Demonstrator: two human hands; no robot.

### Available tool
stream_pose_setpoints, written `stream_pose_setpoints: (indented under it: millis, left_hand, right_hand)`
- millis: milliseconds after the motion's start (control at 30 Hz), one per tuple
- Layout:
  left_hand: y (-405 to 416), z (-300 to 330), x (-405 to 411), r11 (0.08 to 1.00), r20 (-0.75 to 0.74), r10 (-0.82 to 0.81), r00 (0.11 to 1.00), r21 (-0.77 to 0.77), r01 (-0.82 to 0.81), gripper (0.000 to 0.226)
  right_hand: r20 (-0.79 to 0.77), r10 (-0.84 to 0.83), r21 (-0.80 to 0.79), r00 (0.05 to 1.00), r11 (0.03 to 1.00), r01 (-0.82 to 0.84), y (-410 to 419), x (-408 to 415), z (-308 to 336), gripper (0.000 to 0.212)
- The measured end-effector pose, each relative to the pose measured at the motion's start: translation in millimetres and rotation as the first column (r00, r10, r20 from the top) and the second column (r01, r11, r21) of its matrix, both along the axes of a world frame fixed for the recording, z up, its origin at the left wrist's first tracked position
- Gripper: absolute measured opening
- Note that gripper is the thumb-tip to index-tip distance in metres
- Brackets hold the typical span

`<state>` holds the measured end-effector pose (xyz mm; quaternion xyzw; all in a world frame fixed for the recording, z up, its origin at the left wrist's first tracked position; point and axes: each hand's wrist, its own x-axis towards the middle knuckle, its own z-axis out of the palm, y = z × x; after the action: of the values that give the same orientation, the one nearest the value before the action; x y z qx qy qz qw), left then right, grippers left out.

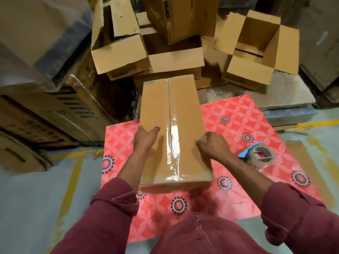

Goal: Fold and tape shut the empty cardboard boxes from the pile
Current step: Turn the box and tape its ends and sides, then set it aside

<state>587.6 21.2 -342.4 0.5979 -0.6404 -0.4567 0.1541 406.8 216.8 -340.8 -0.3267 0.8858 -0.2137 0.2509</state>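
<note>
With the left hand [145,137] and right hand [211,144] each in a curled grip on a long edge of the one taped box [172,129] over the red mat [244,123], keep it level; beyond lie about four open boxes [255,46], one tape dispenser [260,155] at right.

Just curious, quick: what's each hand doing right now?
Left hand: grips the box at its left edge.
Right hand: grips the box's right edge.
</note>
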Motion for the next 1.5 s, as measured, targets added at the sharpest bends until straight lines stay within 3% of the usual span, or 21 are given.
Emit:
stream_pose_setpoints:
  millis: [100,167,233,300,400,500,600,700,867,1033,1167,1267,1367,1500]
  left_hand:
    - [-24,4,22,0.995,0.308,-0.016,0.951,-0.092,0.047,0.063]
    - [-23,12,23,0.984,0.503,-0.023,0.864,-0.141,0.108,0.057]
    - [-8,21,15,0.962,0.573,-0.055,0.818,-0.190,0.198,0.062]
    - [18,22,3,0.930,0.531,-0.120,0.839,-0.235,0.282,0.068]
    - [65,11,-5,0.894,0.469,-0.194,0.862,-0.277,0.351,0.068]
    - [97,-9,-2,0.853,0.523,-0.211,0.826,-0.313,0.417,0.071]
    - [105,-25,6,0.792,0.593,-0.217,0.775,-0.357,0.495,0.072]
    - [101,-33,12,0.726,0.651,-0.223,0.726,-0.386,0.569,0.063]
    - [97,-38,28,0.623,0.651,-0.272,0.708,-0.442,0.646,0.056]
    - [40,-46,86,0.494,0.545,-0.403,0.736,-0.548,0.675,0.048]
    - [-27,-44,120,0.402,0.522,-0.518,0.678,-0.551,0.731,0.045]
    - [-61,-38,137,0.431,0.537,-0.485,0.690,-0.539,0.723,0.046]
    - [-74,-21,147,0.572,0.499,-0.411,0.763,-0.511,0.642,0.044]
    - [-66,-16,150,0.743,0.331,-0.165,0.929,-0.578,0.338,0.029]
  right_hand:
    - [-0.039,0.142,0.041,0.989,0.989,-0.140,7,49,5,0.051]
    - [-0.038,0.273,0.065,0.961,0.960,-0.271,6,78,11,0.048]
    - [0.042,0.459,0.029,0.887,0.887,-0.460,1,98,15,0.034]
    - [0.124,0.556,-0.022,0.822,0.830,-0.558,-4,100,19,0.018]
    - [-0.056,0.393,-0.058,0.918,0.916,-0.396,-24,63,23,0.013]
    - [-0.193,0.161,-0.163,0.968,0.968,-0.193,-62,1,22,0.027]
    - [-0.152,0.203,-0.101,0.967,0.970,-0.220,-106,-45,14,0.054]
    - [-0.029,0.101,-0.108,0.994,0.989,-0.103,-143,-79,-6,0.073]
    - [0.144,-0.012,-0.202,0.989,0.979,0.041,-157,-100,-9,0.069]
    - [-0.039,-0.016,-0.167,0.999,0.986,0.009,-115,-88,-5,0.034]
    - [-0.101,-0.021,-0.154,0.995,0.988,0.005,-71,-57,-11,0.042]
    - [-0.108,0.089,-0.007,0.990,0.996,-0.090,-52,-14,-7,0.042]
    - [-0.120,0.359,0.132,0.926,0.930,-0.344,-34,49,-5,0.031]
    - [0.252,0.621,0.011,0.742,0.765,-0.644,-26,139,18,0.022]
